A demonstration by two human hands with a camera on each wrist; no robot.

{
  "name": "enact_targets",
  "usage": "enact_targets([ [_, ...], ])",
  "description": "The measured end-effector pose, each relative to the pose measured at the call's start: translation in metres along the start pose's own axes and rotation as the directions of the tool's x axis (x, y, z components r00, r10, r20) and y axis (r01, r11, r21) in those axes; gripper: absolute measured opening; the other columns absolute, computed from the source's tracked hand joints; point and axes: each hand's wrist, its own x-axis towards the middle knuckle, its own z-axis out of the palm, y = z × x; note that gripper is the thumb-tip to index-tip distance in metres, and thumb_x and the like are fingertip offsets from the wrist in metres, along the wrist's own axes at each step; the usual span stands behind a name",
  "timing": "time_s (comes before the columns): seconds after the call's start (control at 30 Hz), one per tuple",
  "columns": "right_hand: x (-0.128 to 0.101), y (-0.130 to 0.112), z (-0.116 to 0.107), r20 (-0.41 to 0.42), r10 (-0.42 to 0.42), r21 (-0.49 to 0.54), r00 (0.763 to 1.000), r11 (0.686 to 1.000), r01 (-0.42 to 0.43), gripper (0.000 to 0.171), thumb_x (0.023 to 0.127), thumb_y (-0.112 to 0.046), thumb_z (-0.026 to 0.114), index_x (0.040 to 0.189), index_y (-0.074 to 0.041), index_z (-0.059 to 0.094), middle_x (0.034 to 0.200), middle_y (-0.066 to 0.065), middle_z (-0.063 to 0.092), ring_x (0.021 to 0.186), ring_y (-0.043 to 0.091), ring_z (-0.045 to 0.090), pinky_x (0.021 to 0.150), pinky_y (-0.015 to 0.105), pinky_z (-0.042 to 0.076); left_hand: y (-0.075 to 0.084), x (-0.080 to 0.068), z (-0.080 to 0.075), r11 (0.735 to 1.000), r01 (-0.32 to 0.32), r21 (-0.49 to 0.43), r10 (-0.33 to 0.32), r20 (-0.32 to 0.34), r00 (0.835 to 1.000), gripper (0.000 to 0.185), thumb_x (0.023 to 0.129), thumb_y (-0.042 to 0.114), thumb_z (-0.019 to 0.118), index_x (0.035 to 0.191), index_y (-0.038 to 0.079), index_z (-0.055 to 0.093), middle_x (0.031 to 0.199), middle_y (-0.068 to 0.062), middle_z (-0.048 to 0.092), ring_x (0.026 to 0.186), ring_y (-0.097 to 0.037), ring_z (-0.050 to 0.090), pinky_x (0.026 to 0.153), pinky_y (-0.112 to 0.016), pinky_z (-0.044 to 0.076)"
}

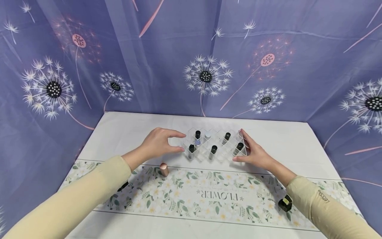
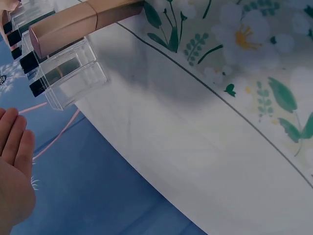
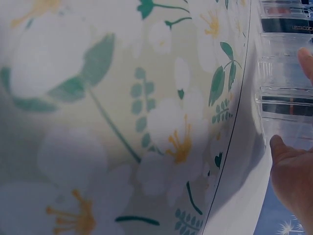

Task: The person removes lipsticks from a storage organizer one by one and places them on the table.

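A clear plastic lipstick organizer with diamond-shaped compartments stands on the white cloth. Several black-capped tubes stand in it, along with a pale blue tube and a lilac-topped one. At its right end, my right hand grips it, thumb at the front corner and fingers at the back. My left hand is by the left end, thumb and fingers spread apart with nothing between them. In front of that hand, a rose-gold lipstick tube stands upright on the floral runner.
A black faceted object with a yellow-green top sits beside my right sleeve. Another black item is mostly hidden by my left sleeve. The floral runner crosses the table, and a purple dandelion-print curtain rises behind and on both sides.
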Motion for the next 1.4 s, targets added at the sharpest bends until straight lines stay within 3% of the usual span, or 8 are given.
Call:
enact_targets([
  [0.13,0.000,0.000,0.000,0.000,0.002,0.007,1.000,1.000,-0.002,0.129,0.086,-0.014,0.092,0.173,-0.014,-0.003,0.178,0.023,0.004,0.159,0.050,0.018,0.123,0.051,0.029,-0.002,0.007,0.002,1.000,-0.002,0.000,0.002,0.027,1.000,0.051,0.084,0.041,0.093,0.130,0.023,0.079,0.125,0.006,0.078,0.113,-0.019,0.075,0.103,-0.044,0.057],
  [0.3,0.000,-0.001,0.000,0.005,0.005,0.012,1.000,1.000,-0.005,0.129,0.087,-0.014,0.092,0.173,-0.013,-0.004,0.178,0.023,0.003,0.160,0.050,0.017,0.123,0.053,0.029,-0.004,0.013,0.005,1.000,-0.013,-0.010,0.014,0.065,0.998,0.053,0.083,0.039,0.094,0.131,0.022,0.079,0.126,0.006,0.078,0.097,-0.018,0.076,0.100,-0.044,0.058],
  [0.5,0.000,0.000,0.000,0.005,0.009,0.008,1.000,1.000,-0.009,0.129,0.087,-0.014,0.092,0.173,-0.014,-0.004,0.178,0.022,0.004,0.160,0.049,0.017,0.123,0.052,0.029,-0.005,0.020,0.007,0.999,-0.042,0.005,0.042,0.103,0.994,0.056,0.082,0.042,0.094,0.132,0.022,0.078,0.128,0.006,0.077,0.105,-0.022,0.077,0.099,-0.045,0.058],
  [0.6,0.000,0.001,0.000,0.004,0.009,0.004,1.000,1.000,-0.009,0.129,0.087,-0.014,0.092,0.173,-0.014,-0.004,0.178,0.022,0.004,0.160,0.049,0.017,0.123,0.052,0.029,-0.005,0.022,0.008,0.999,-0.048,0.021,0.045,0.124,0.991,0.056,0.083,0.043,0.093,0.132,0.022,0.079,0.127,0.005,0.078,0.078,-0.014,0.070,0.091,-0.041,0.058],
  [0.7,0.000,0.001,0.000,0.003,0.010,-0.003,1.000,1.000,-0.010,0.129,0.087,-0.015,0.092,0.173,-0.014,-0.003,0.178,0.023,0.004,0.160,0.050,0.017,0.123,0.053,0.029,-0.006,0.024,0.009,0.998,-0.058,0.031,0.053,0.141,0.989,0.055,0.083,0.042,0.093,0.132,0.021,0.079,0.125,0.004,0.079,0.056,-0.007,0.045,0.080,-0.037,0.053],
  [0.77,0.000,0.002,0.000,0.002,0.009,-0.003,1.000,1.000,-0.009,0.129,0.086,-0.016,0.092,0.173,-0.014,-0.003,0.178,0.022,0.004,0.160,0.050,0.018,0.123,0.053,0.029,-0.007,0.025,0.011,0.996,-0.072,0.043,0.065,0.148,0.987,0.054,0.084,0.042,0.093,0.131,0.020,0.079,0.124,0.004,0.079,0.054,-0.004,0.038,0.077,-0.035,0.051],
  [1.07,0.000,0.002,0.000,0.002,0.012,0.004,1.000,1.000,-0.012,0.129,0.087,-0.016,0.092,0.173,-0.016,-0.003,0.178,0.022,0.004,0.160,0.049,0.018,0.123,0.052,0.029,-0.012,0.030,0.017,0.989,-0.129,0.077,0.115,0.160,0.980,0.049,0.084,0.041,0.092,0.126,0.020,0.082,0.120,0.003,0.080,0.050,-0.002,0.032,0.067,-0.028,0.047],
  [1.4,0.000,0.000,0.001,-0.002,0.006,0.005,1.000,1.000,-0.006,0.129,0.086,-0.015,0.092,0.173,-0.015,-0.003,0.178,0.023,0.005,0.159,0.050,0.019,0.123,0.052,0.030,-0.007,0.035,0.022,0.987,-0.135,0.090,0.117,0.180,0.977,0.043,0.085,0.041,0.092,0.123,0.023,0.083,0.116,0.004,0.081,0.050,-0.002,0.031,0.061,-0.025,0.041],
])
